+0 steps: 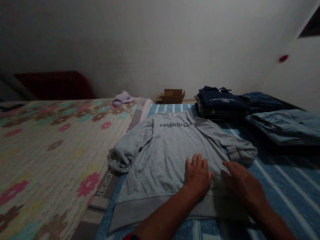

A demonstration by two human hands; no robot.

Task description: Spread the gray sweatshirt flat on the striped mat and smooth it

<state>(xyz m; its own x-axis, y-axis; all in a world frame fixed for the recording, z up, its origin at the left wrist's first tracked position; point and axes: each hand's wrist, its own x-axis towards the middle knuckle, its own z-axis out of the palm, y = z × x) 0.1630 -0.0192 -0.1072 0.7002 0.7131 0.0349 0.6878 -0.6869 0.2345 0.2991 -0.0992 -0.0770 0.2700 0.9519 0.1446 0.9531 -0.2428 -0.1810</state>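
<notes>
A grey sweatshirt (pixel 160 150) printed with "ESSENTIALLY" lies spread flat on a blue striped sheet (pixel 287 186), neck away from me. My left hand (pixel 197 175) rests palm down on its lower right part, fingers stretched out. My right hand (pixel 241 183) lies flat beside it at the shirt's right edge, fingers extended and slightly blurred. Neither hand holds anything. One sleeve is bunched at the left, the other lies out to the right.
A floral quilt (pixel 50 150) covers the left side of the bed. Folded dark clothes (pixel 220 101) and folded blue garments (pixel 287 125) are stacked at the back right. A small cardboard box (pixel 173 96) and a lilac cloth (pixel 122 99) sit near the wall.
</notes>
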